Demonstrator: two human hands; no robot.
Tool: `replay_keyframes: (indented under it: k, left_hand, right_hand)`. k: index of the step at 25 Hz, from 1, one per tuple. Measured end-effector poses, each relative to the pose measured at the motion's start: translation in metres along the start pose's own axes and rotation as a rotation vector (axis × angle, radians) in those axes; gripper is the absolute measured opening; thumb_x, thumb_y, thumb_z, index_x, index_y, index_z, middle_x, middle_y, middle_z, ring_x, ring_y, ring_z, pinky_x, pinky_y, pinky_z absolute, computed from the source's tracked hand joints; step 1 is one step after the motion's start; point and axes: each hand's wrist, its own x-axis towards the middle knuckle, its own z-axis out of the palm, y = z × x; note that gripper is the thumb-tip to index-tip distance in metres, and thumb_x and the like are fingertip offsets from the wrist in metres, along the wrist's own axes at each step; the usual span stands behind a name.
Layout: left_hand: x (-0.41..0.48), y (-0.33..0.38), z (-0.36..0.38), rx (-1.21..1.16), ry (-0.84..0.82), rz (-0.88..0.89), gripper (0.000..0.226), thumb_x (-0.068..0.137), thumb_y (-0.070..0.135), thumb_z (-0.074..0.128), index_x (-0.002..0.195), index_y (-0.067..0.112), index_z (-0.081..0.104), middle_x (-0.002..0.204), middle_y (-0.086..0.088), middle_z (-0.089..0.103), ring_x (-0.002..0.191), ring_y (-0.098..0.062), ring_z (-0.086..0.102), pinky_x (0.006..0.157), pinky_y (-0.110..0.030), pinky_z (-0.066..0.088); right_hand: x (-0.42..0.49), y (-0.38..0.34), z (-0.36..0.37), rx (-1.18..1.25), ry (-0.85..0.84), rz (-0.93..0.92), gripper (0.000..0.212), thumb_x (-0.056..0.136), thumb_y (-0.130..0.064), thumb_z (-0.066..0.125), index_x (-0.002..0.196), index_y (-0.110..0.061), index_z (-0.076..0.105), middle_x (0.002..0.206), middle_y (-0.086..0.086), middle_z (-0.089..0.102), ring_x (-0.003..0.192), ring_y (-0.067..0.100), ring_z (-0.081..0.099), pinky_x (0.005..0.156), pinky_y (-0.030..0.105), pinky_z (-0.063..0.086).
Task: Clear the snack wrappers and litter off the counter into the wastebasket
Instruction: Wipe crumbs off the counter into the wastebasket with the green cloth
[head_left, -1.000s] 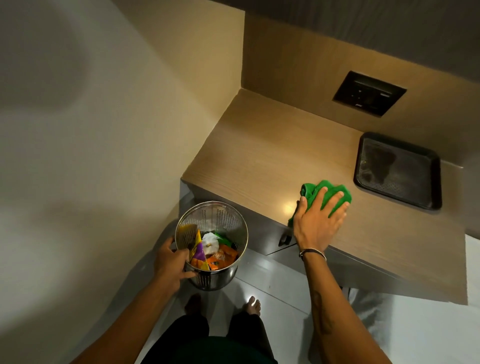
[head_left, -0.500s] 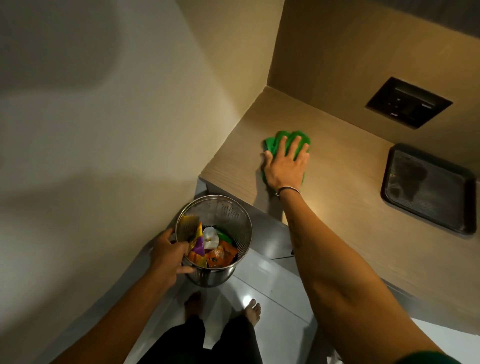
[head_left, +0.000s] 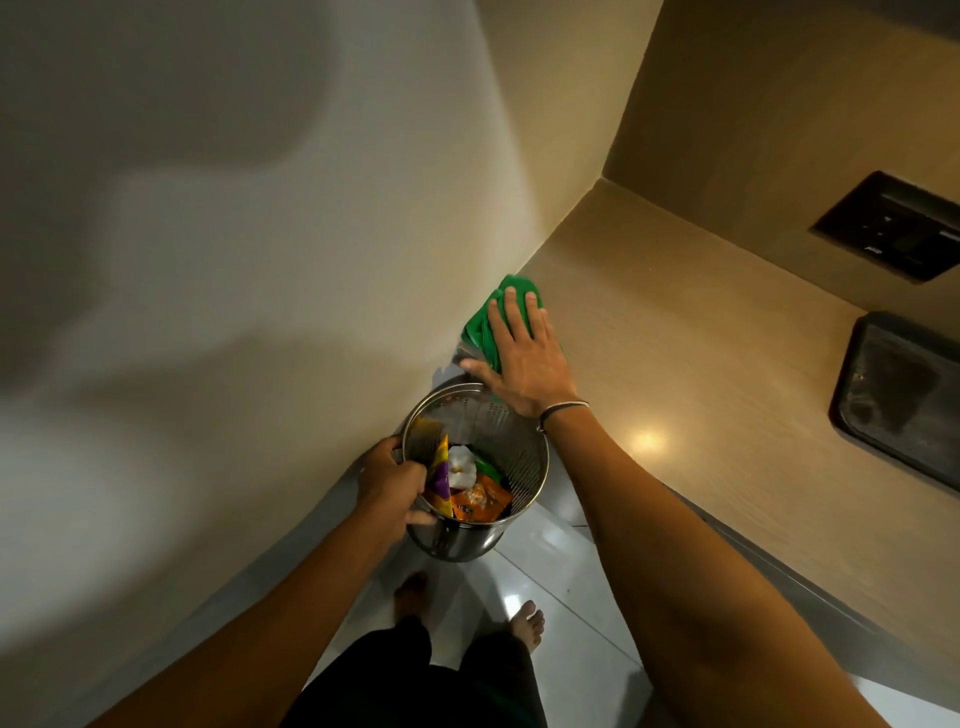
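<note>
My left hand (head_left: 390, 480) gripped the rim of the wastebasket (head_left: 524, 467), held below the counter (head_left: 675, 374) edge with wrappers (head_left: 475, 496) inside. My right hand (head_left: 522, 358) pressed flat, fingers spread, on a green cloth (head_left: 480, 322) at the counter's corner.

A perforated steel wastebasket (head_left: 511, 457) is tilting beside the wooden counter (head_left: 691, 395), holding purple, orange and white wrappers (head_left: 470, 486).

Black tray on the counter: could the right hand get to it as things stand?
Probably yes. The right hand lies flat on the green cloth at the counter's left edge, and only bare counter lies between it and the black tray.
</note>
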Motion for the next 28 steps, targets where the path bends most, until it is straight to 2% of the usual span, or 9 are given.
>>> replay_keyframes:
  k: [3, 5, 8, 10, 15, 17, 20, 25, 28]
  left_hand:
    - [-0.005, 0.001, 0.002, 0.046, 0.038, 0.007, 0.074, 0.081, -0.014, 0.044, 0.143, 0.023, 0.056, 0.145, -0.019, 0.054, 0.113, -0.055, 0.063, 0.054, -0.057, 0.064]
    - [-0.007, 0.0, 0.003, 0.036, 0.045, 0.022, 0.073, 0.08, -0.012, 0.046, 0.143, 0.024, 0.057, 0.145, -0.018, 0.055, 0.111, -0.054, 0.064, 0.057, -0.061, 0.064]
    - [-0.011, -0.003, 0.004, 0.018, 0.049, 0.024, 0.074, 0.082, -0.01, 0.048, 0.146, 0.025, 0.053, 0.148, -0.015, 0.053, 0.113, -0.051, 0.064, 0.058, -0.058, 0.065]
    - [-0.014, -0.006, 0.003, -0.017, 0.063, 0.036, 0.069, 0.085, -0.008, 0.051, 0.146, 0.025, 0.054, 0.147, -0.016, 0.054, 0.114, -0.048, 0.064, 0.057, -0.055, 0.066]
    - [-0.014, -0.03, -0.001, -0.042, 0.063, 0.062, 0.061, 0.091, 0.001, 0.06, 0.144, 0.032, 0.054, 0.14, -0.009, 0.059, 0.104, -0.038, 0.068, 0.057, -0.054, 0.066]
    - [-0.011, -0.047, -0.002, -0.006, 0.063, 0.079, 0.059, 0.093, 0.004, 0.06, 0.142, 0.036, 0.055, 0.135, -0.006, 0.06, 0.087, -0.027, 0.068, 0.058, -0.057, 0.066]
    - [-0.007, -0.073, -0.001, 0.025, 0.068, 0.08, 0.067, 0.09, 0.001, 0.058, 0.144, 0.04, 0.053, 0.131, -0.001, 0.061, 0.079, -0.025, 0.069, 0.057, -0.056, 0.066]
    - [0.024, -0.124, -0.003, 0.024, 0.095, 0.04, 0.043, 0.09, 0.01, 0.064, 0.113, 0.047, 0.062, 0.117, 0.004, 0.065, 0.104, -0.038, 0.071, 0.058, -0.055, 0.066]
    - [0.076, -0.173, 0.005, -0.089, 0.055, -0.051, 0.056, 0.089, 0.005, 0.066, 0.137, 0.031, 0.058, 0.126, 0.0, 0.065, 0.102, -0.035, 0.071, 0.05, -0.042, 0.063]
  right_hand:
    - [-0.02, -0.014, 0.012, -0.054, 0.03, -0.101, 0.088, 0.104, -0.068, 0.036, 0.169, -0.017, 0.005, 0.177, 0.013, -0.001, 0.164, 0.039, -0.004, 0.135, 0.052, 0.005]
    - [-0.03, -0.016, 0.019, -0.107, 0.067, -0.182, 0.076, 0.109, -0.04, 0.048, 0.169, -0.02, 0.008, 0.178, 0.011, 0.005, 0.164, 0.039, 0.003, 0.135, 0.051, 0.011]
    - [-0.038, -0.015, 0.018, -0.118, 0.072, -0.309, 0.077, 0.104, -0.008, 0.052, 0.168, -0.025, 0.014, 0.178, 0.006, 0.008, 0.165, 0.037, 0.006, 0.135, 0.049, 0.012]
    - [-0.051, -0.016, 0.022, -0.109, 0.054, -0.382, 0.076, 0.102, -0.006, 0.055, 0.167, -0.025, 0.019, 0.177, 0.003, 0.015, 0.165, 0.033, 0.01, 0.136, 0.046, 0.014]
    - [-0.114, -0.016, 0.036, 0.024, 0.024, -0.498, 0.075, 0.093, -0.001, 0.071, 0.16, -0.017, 0.042, 0.166, 0.009, 0.043, 0.156, 0.033, 0.039, 0.122, 0.044, 0.041]
    - [-0.14, -0.015, 0.047, 0.05, 0.04, -0.442, 0.072, 0.09, -0.002, 0.073, 0.156, -0.018, 0.048, 0.164, 0.008, 0.047, 0.153, 0.033, 0.043, 0.117, 0.044, 0.047]
    - [-0.177, -0.013, 0.069, 0.061, -0.113, -0.387, 0.068, 0.097, -0.006, 0.068, 0.158, -0.021, 0.045, 0.167, 0.006, 0.043, 0.157, 0.032, 0.037, 0.114, 0.051, 0.053]
    - [-0.213, -0.014, 0.127, 0.231, -0.005, -0.134, 0.076, 0.088, 0.016, 0.058, 0.156, -0.016, 0.049, 0.163, 0.013, 0.047, 0.153, 0.038, 0.042, 0.115, 0.053, 0.05]
    - [-0.221, -0.017, 0.192, 0.351, 0.012, -0.012, 0.076, 0.086, 0.015, 0.07, 0.154, -0.013, 0.051, 0.161, 0.015, 0.049, 0.151, 0.039, 0.045, 0.118, 0.053, 0.047]
